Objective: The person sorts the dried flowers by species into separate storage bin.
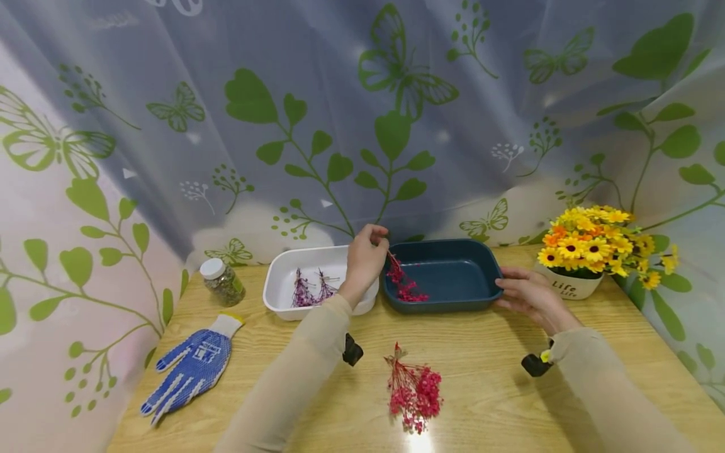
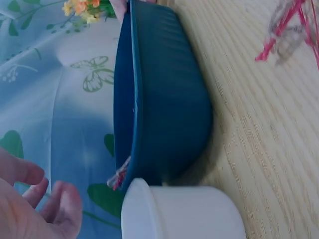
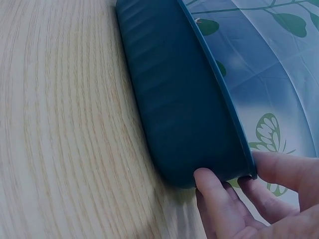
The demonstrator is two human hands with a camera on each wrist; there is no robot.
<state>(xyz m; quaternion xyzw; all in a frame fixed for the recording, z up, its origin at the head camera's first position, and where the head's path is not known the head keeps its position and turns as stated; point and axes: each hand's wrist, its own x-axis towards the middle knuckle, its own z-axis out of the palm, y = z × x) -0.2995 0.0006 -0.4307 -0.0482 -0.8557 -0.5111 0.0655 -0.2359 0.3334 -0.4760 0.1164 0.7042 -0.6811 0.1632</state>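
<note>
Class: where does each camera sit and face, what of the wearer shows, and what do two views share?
Head: on the head, facing forward and down at the table; left hand, right hand, sleeves show.
Left wrist: worn there, facing the blue tray; part of each hand shows.
Right wrist: worn there, facing the same tray; right hand shows.
Both wrist views share the blue tray.

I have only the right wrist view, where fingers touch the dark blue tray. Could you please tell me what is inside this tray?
Observer: A bunch of red flowers lies at the left end of the dark blue tray in the head view.
Operator: Thank you. Does the left hand hold something?
Observer: No, in the left wrist view its fingers hold nothing.
Operator: And does anything lie on the table between the two forearms?
Observer: Yes, a second red bunch lies there.
</note>
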